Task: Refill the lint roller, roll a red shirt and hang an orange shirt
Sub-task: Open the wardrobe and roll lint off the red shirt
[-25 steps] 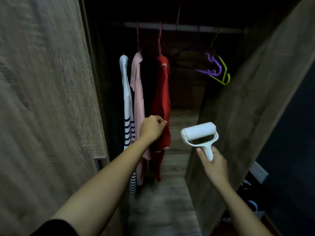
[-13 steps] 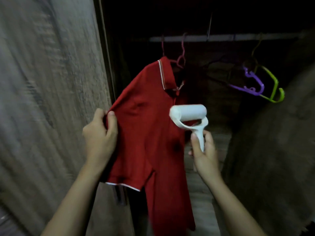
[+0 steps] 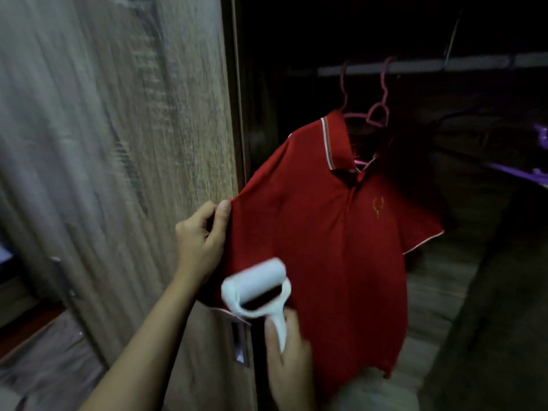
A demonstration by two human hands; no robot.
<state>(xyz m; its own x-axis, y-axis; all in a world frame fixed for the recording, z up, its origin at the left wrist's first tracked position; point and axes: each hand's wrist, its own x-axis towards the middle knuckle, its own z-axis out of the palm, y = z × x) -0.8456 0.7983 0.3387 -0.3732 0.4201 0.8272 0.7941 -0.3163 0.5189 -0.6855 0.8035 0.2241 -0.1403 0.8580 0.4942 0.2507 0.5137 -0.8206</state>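
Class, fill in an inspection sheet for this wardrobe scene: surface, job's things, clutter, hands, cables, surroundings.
Surface: nothing seen; no worktop in view.
Job's things: red shirt hangs on a pink hanger; white lint roller before its lower front, blurred, contact unclear; orange shirt not in view.
Clutter: purple hanger at right edge.
Hands: left hand pinches the shirt's sleeve edge; right hand grips the roller's handle.
Cables: nothing seen.
Surroundings: wooden wardrobe door at left, rail above, dark interior.
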